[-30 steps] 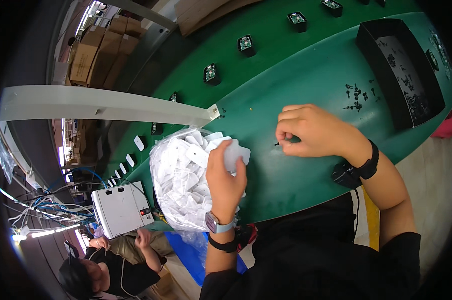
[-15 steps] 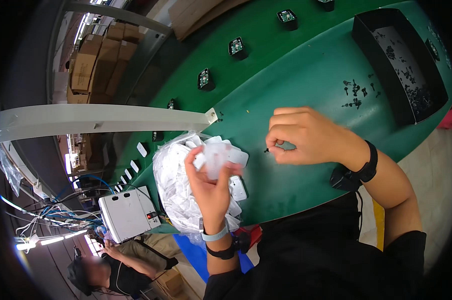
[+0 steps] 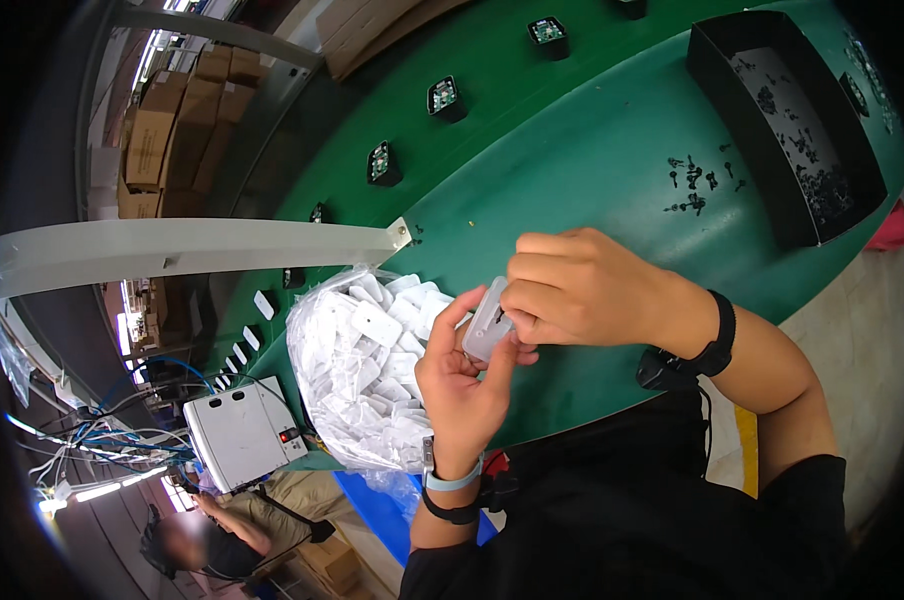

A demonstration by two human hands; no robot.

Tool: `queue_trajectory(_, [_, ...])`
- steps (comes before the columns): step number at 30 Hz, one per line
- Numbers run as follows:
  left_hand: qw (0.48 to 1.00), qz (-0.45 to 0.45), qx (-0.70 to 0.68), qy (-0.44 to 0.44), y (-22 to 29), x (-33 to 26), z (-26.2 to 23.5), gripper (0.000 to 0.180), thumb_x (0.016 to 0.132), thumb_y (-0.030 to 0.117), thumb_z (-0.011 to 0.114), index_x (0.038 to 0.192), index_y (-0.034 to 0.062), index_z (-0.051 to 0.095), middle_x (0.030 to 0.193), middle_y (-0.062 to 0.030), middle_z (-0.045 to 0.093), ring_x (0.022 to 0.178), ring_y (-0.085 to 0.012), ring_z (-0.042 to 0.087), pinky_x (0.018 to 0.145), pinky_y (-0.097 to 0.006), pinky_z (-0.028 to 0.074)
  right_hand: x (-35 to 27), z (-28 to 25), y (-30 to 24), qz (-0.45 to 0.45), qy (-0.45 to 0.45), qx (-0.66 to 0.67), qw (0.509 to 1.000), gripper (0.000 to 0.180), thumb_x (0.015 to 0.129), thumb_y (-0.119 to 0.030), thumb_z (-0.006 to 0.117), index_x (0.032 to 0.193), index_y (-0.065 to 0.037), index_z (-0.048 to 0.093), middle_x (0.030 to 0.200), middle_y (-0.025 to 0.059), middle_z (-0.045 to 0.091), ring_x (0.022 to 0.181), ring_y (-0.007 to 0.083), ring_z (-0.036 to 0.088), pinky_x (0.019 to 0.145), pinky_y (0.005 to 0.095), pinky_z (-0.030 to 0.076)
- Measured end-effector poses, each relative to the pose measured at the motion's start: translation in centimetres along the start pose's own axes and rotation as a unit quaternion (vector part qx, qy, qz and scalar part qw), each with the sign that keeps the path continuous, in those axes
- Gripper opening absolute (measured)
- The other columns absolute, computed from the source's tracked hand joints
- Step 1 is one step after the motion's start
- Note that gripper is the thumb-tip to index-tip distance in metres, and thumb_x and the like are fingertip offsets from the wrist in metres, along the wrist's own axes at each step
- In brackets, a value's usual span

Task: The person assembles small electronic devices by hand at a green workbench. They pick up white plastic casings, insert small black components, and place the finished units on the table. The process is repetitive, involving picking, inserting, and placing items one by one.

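Observation:
My left hand [image 3: 469, 385] grips a small white plastic cover [image 3: 484, 325] with rounded corners by its edges, tilted above the green table. My right hand [image 3: 582, 290] is closed in a pinch at the cover's right side, its fingertips touching it. A small black part [image 3: 499, 318] shows at those fingertips; most of it is hidden. Beside my left hand, a clear plastic bag [image 3: 307, 345] lies spread around many similar white covers [image 3: 377, 322]. Farther right on the table lie several loose small black parts [image 3: 694, 175].
A black tray [image 3: 747, 140] with more small black parts stands at the far right. Black housings with circuit boards [image 3: 444, 97] line the green belt [image 3: 502, 75] beyond. A pale metal bar [image 3: 202, 245] reaches in from the left, above a white box [image 3: 242, 432]. Another person [image 3: 237, 535] sits lower left.
My left hand has brought the white cover right, away from the bag. My right hand has moved slightly left and down, carrying the black part to the cover.

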State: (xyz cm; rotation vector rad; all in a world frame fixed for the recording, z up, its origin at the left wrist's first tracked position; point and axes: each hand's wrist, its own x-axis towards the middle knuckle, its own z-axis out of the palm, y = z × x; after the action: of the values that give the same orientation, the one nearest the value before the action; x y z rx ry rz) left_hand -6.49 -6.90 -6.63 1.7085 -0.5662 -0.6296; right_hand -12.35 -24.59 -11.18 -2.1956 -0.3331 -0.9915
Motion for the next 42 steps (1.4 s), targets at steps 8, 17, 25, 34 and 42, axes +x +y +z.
queue_trajectory(8, [0.999, 0.025, 0.044, 0.006, -0.5, 0.1, 0.7, 0.039, 0.092, -0.011, 0.057, 0.129, -0.0078, 0.047, 0.107, -0.0185, 0.067, 0.091, -0.0210, 0.071, 0.074, -0.031, 0.061, -0.1, -0.4, -0.2, 0.050, -0.025, 0.001, 0.998, 0.016, 0.072, -0.008, 0.071, 0.071, -0.006, 0.056, 0.069, 0.0033, 0.049, 0.064, 0.0204, 0.051, 0.047, 0.0330, 0.043])
queue_trajectory(17, [0.995, -0.010, -0.072, 0.061, -0.2, 0.2, 0.8, 0.019, 0.098, 0.002, 0.055, 0.116, -0.0060, 0.055, 0.093, -0.0132, 0.069, 0.075, -0.0161, 0.068, 0.068, -0.027, 0.055, 0.9, -1.3, -0.5, 0.276, -0.040, 0.244, 0.929, 0.024, 0.078, -0.012, 0.076, 0.097, -0.003, 0.064, 0.087, 0.0033, 0.060, 0.077, 0.0137, 0.058, 0.055, 0.0275, 0.047])
queue_trajectory(25, [0.943, -0.136, -0.299, 0.051, 0.8, 0.1, -0.4, 0.034, 0.091, 0.010, 0.053, 0.121, -0.0066, 0.054, 0.108, -0.0168, 0.065, 0.098, -0.0274, 0.067, 0.087, -0.039, 0.055, 1.2, -1.0, -0.9, 0.180, -0.091, 0.360, 0.911, 0.053, 0.077, -0.006, 0.081, 0.125, -0.006, 0.059, 0.126, 0.0083, 0.058, 0.112, 0.0187, 0.056, 0.088, 0.0326, 0.049])
queue_trajectory(34, [0.915, -0.174, -0.344, -0.120, 1.5, -2.5, -3.3, 0.041, 0.099, 0.014, 0.056, 0.134, -0.0034, 0.045, 0.127, -0.0199, 0.061, 0.121, -0.0331, 0.059, 0.105, -0.040, 0.043, 0.5, 0.5, -1.1, 0.270, -0.069, 0.608, 0.743, 0.060, 0.078, 0.000, 0.079, 0.131, -0.003, 0.051, 0.131, 0.0151, 0.059, 0.124, 0.0241, 0.057, 0.103, 0.0379, 0.048])
queue_trajectory(42, [0.974, 0.073, 0.166, 0.136, 3.3, 4.4, -21.4, 0.018, 0.101, 0.015, 0.056, 0.088, 0.0025, 0.055, 0.081, -0.0114, 0.067, 0.074, -0.0178, 0.064, 0.078, -0.031, 0.052, 0.4, -1.9, 0.8, 0.321, 0.087, 0.611, 0.718, 0.071, 0.072, -0.025, 0.087, 0.130, -0.003, 0.052, 0.122, 0.0147, 0.065, 0.115, 0.0257, 0.063, 0.098, 0.0403, 0.052])
